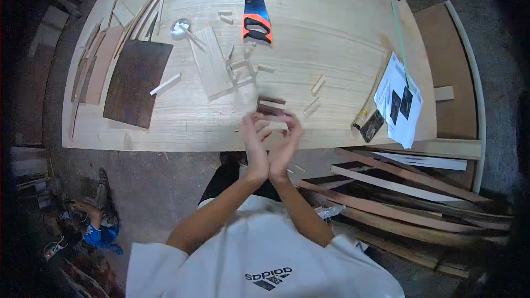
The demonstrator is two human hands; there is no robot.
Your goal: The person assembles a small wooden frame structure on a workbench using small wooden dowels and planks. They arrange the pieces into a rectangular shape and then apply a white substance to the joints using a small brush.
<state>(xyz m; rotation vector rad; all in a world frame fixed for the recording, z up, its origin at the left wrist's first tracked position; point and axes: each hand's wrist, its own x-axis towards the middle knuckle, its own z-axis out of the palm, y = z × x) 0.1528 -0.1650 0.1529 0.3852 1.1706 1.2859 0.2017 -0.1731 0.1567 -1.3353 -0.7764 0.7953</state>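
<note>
My left hand [255, 142] and my right hand [287, 139] meet at the wrists by the table's near edge. Their curled fingers close from both sides around a small pale wood piece [275, 125], slightly blurred. Just beyond the fingertips is a small dark brown wooden piece [271, 110] with a pale strip across it; whether the fingers touch it I cannot tell. To the left lies a flat pale board [212, 69], with several small offcuts beside it. Two short wood sticks [312, 106] rest to the right of my hands.
A handsaw [257, 19] with an orange and black handle lies at the far middle of the wooden table [331, 33]. A dark brown panel [138, 83] and thin strips are at left. Paper sheets [398, 105] and a phone [372, 126] lie right. Long boards [408, 198] are stacked below right.
</note>
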